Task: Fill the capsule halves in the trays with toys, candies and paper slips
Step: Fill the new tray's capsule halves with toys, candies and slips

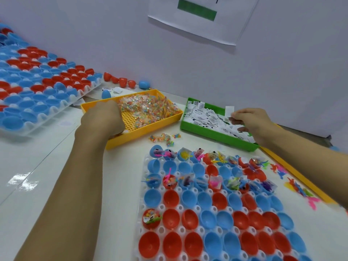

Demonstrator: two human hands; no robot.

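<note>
filling plastic capsule halves at a white worktable, a person reaches both arms forward at once, one to each supply bin, so that candy and paper can be gathered in a single trip. the near tray lies directly under the arms, within easy drop range; its red and blue capsule halves sit open side up in white sockets, which keeps them steady for loading. the far rows already hold toys, candy packets and slips, one cup near the left edge is filled too, and most of the nearer cups are bare, so the job looks well short of half done. a second tray of empty halves waits at far left, apparently queued. the yellow bin of wrapped candy packets stands just beyond the tray, with the green bin of paper slips beside it. the left hand is curled down into the candy, knuckles up; whether it has a packet cannot be told, as the fingers are hidden. the right hand pinches a single white slip between thumb and fingertips, lifted just above the pile. loose toys lie scattered along the tray's right side, close to that hand. a few stray candy packets rest on the table between bin and tray.
</note>
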